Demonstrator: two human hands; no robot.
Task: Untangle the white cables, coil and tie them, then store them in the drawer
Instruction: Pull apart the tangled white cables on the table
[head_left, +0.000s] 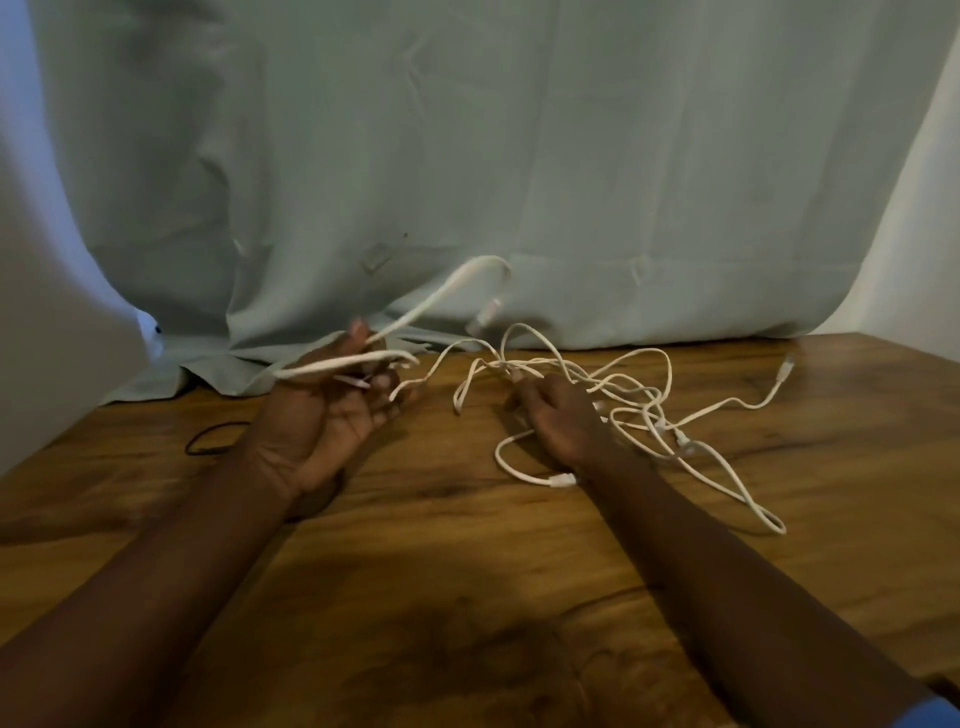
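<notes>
At the left hand (332, 410), the palm faces up. The fingers curl round a loop (441, 289) of the white cables (618, 387), and the thumb pins it in place. The loop rises clear of the table (467, 571) and ends in a blurred plug (485, 312) hanging free. The right hand (563, 421) lies palm down on the tangle with its fingers bent into the knot. It cannot be determined whether they pinch a strand or only press on it.

Most of the white cables remain tangled on the table around and to the right of the right hand. One strand joins this tangle to the left hand.

Probable faults from this position:

- Knot tightening: if the left hand draws away while the right hand pins the tangle, crossed strands are likely to cinch down.
- Plug snag: the hanging plug may catch in a neighbouring loop if it swings or is pulled through.
- Loop loss: the held loop is secured mainly by the thumb, so a sharp tug could strip it off the fingers.

A black band (218, 427) lies on the table beside the left forearm, where a sweep of the arm could displace it. A cloth (519, 156) hangs behind the table. The drawer is not in view.
</notes>
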